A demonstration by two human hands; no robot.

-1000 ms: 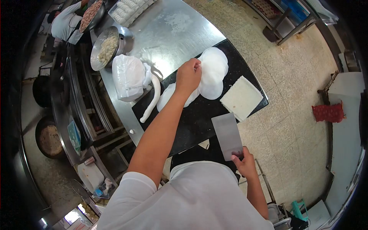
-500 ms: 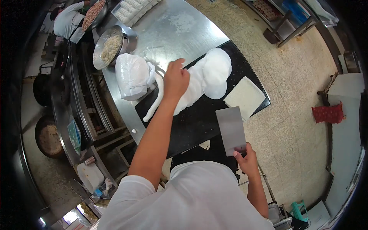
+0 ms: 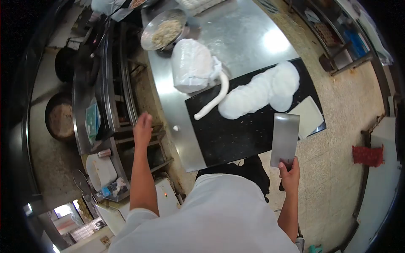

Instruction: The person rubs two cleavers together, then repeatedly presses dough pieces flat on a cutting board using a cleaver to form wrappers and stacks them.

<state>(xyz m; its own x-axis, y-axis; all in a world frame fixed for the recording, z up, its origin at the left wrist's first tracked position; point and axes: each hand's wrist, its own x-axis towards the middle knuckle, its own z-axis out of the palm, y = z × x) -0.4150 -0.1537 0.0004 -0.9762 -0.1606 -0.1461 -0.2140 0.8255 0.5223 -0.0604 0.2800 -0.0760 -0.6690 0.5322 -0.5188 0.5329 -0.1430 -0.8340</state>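
My right hand (image 3: 290, 173) grips a broad rectangular cleaver (image 3: 285, 137), its blade held upright over the right part of the black board (image 3: 236, 143). My left hand (image 3: 143, 128) is off the table to the left, with nothing in it and its fingers loosely extended. On the board lies a row of thin, round white dough wrappers (image 3: 253, 95), overlapping one another. Left of them rests a long dough rope (image 3: 215, 100), its far end by a white plastic-wrapped bundle (image 3: 192, 65). A folded white cloth (image 3: 307, 116) lies at the board's right corner.
A bowl of pale filling (image 3: 166, 31) stands on the steel table (image 3: 236, 33), with a tray of white pieces (image 3: 202, 5) at the far edge. Burners and woks (image 3: 59, 116) line the left side. Another person (image 3: 107, 6) is at the far left.
My left hand has moved from beside the dough wrappers leftward, off the table. The view has shifted, so the table appears farther right. My right hand still holds the cleaver.
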